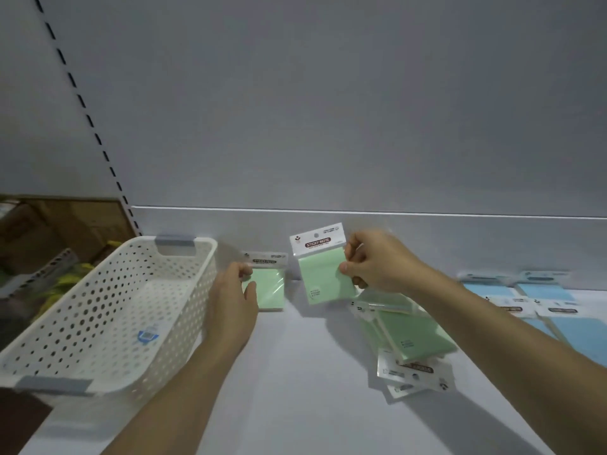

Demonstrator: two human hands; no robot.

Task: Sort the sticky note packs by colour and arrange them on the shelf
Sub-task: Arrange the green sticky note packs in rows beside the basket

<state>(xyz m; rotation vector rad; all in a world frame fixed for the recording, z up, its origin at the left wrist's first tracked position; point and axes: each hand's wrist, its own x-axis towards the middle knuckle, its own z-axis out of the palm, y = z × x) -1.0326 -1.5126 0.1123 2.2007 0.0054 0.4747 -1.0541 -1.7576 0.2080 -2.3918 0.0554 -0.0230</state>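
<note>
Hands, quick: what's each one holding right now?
Left hand: closed on a green pack standing on the shelf.
Right hand: pinching a raised green pack.

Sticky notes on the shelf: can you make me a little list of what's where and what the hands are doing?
left hand: touching green pack standing at back wall
right hand: holding green pack upright
green pile: lying flat, under right arm
blue packs: far right of shelf
white basket: left, no packs visible inside
</note>
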